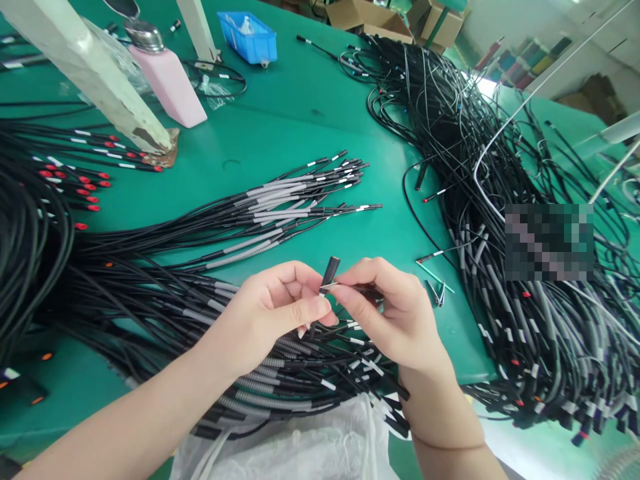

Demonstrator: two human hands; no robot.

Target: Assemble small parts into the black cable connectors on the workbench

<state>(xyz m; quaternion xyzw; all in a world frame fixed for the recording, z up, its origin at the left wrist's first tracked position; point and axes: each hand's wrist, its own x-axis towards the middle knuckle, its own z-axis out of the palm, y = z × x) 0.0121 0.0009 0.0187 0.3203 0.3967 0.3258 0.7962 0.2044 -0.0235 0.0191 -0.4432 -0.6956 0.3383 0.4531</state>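
Observation:
My left hand pinches a black cable end between thumb and fingers, its tip pointing up. From the right, my right hand grips a thin metal tool, probably tweezers, whose silver point touches or nearly touches the cable end. Whether it has two prongs is hard to make out. Beneath both hands lies a bundle of black cables with grey ribbed sleeves and white labels. Another fanned-out bundle rests just beyond them. My fingers hide the lower part of the held cable.
A large heap of black cables runs along the right side. Small nippers lie near it. On the left are coiled cables with red caps, a pale post and a pink pump bottle. Behind stands a blue bin.

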